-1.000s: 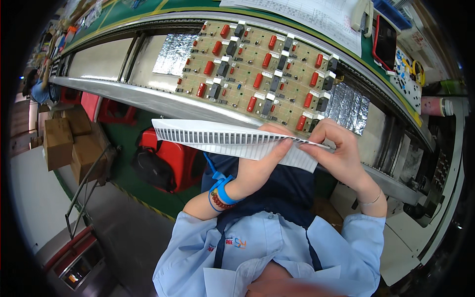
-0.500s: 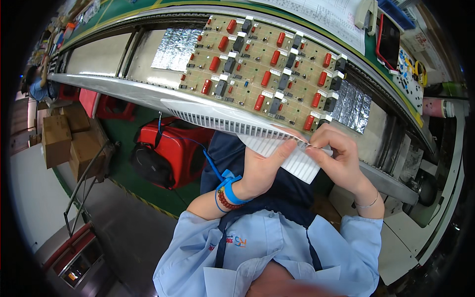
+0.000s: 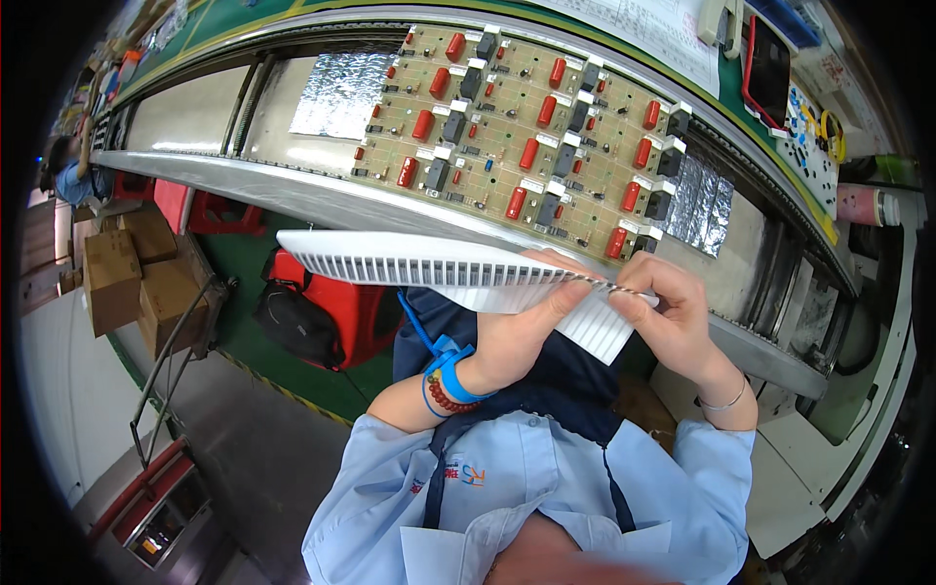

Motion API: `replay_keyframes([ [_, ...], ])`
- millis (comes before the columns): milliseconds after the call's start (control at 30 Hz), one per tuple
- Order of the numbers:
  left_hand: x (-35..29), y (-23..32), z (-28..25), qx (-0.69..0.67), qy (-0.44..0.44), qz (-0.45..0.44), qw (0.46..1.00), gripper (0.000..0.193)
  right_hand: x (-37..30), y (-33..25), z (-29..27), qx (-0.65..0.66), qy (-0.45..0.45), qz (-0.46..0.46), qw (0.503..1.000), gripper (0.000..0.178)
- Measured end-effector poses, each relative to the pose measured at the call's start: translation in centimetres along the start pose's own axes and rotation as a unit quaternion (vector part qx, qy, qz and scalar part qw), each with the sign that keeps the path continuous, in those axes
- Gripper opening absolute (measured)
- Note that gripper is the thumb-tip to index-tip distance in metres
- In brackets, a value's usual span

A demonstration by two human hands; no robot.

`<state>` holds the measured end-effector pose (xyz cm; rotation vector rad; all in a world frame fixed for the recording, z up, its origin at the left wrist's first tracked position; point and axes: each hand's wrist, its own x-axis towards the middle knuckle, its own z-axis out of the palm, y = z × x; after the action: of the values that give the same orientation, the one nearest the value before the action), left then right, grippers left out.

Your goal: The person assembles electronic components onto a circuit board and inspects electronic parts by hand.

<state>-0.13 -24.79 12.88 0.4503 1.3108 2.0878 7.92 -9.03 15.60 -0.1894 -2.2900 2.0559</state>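
Note:
A thin, white ribbed strip (image 3: 419, 255) with a row of small dark rectangles along its edge curves across the front of the bench. Its left part sticks out freely as a bent flap, and a ribbed white corner hangs down between my hands. My left hand (image 3: 512, 341) grips the strip near its right part, thumb on top and other fingers mostly behind it. With thumb and forefinger my right hand (image 3: 675, 314) pinches the right end of the strip. Just beyond lies a tan circuit board panel (image 3: 507, 132) carrying red and black components.
The panel sits on a metal conveyor (image 3: 244, 180) with silvery foil sheets (image 3: 341, 95) beside it. A red-edged phone (image 3: 767, 78) and printed paper (image 3: 653, 34) lie at the back right. Cardboard boxes (image 3: 117, 273), a red stool (image 3: 341, 317) and another person (image 3: 73, 175) are to the left.
The strip's left part has swung toward me and left, away from the conveyor edge, and its white face shows more. Both hands stay in nearly the same place.

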Motion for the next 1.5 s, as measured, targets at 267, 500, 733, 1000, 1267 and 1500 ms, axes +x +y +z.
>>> replay_keyframes([
  [267,0.4,0.5,-0.2,0.085,-0.008,0.032,0.996,0.012,1.0,-1.8,-0.5,-0.089,0.033,-0.034,0.995,0.015],
  [500,0.3,0.7,-0.3,0.138,-0.010,0.037,0.990,0.013,0.4,-1.6,-1.5,-0.144,0.004,-0.101,0.985,0.017],
  [733,0.3,1.6,-0.7,0.174,-0.016,0.032,0.984,0.009,2.3,-1.0,-2.7,-0.224,0.036,-0.078,0.971,0.021],
  [1000,0.7,1.9,-1.8,0.200,-0.047,0.084,0.975,0.009,3.3,-0.5,-1.9,-0.393,0.001,-0.148,0.908,0.021],
  [1267,0.5,2.4,-2.4,0.173,-0.046,0.068,0.982,0.014,4.6,-0.2,-3.2,-0.399,0.058,-0.071,0.913,0.020],
  [1500,0.6,2.2,-2.9,0.066,-0.030,0.062,0.995,0.025,5.7,-0.5,-4.2,-0.491,0.111,-0.089,0.860,0.014],
])
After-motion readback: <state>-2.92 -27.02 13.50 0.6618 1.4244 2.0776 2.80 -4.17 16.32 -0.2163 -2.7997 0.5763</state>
